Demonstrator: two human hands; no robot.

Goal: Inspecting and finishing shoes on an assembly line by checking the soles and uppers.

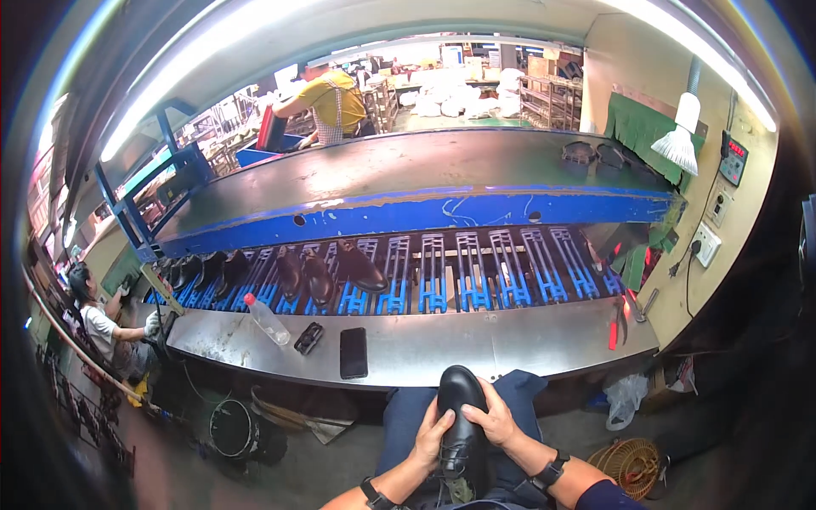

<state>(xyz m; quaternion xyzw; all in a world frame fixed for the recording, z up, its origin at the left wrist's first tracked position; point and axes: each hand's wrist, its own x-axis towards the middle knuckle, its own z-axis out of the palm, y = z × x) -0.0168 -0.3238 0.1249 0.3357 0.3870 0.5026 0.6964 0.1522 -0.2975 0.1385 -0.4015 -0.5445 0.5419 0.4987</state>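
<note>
A black lace-up leather shoe (460, 393) lies over my lap, its toe pointing away from me toward the bench. My left hand (432, 438) grips its left side, thumb pressed on the upper. On the other side my right hand (495, 419) holds it too, with the thumb on top near the vamp. The laces (456, 459) sit close to me, below my thumbs. The sole and the fingers beneath it are hidden. Just beyond the toe runs the metal bench edge, apart from the shoe.
On the steel bench (442, 340) lie a phone (354, 353), a small black object (308, 338), a clear bottle (267, 320) and red-handled pliers (618, 325). Behind, a blue slatted rack (433, 274) carries several dark shoes (318, 278). A lamp (679, 144) hangs right. Co-workers (331, 102) stand beyond.
</note>
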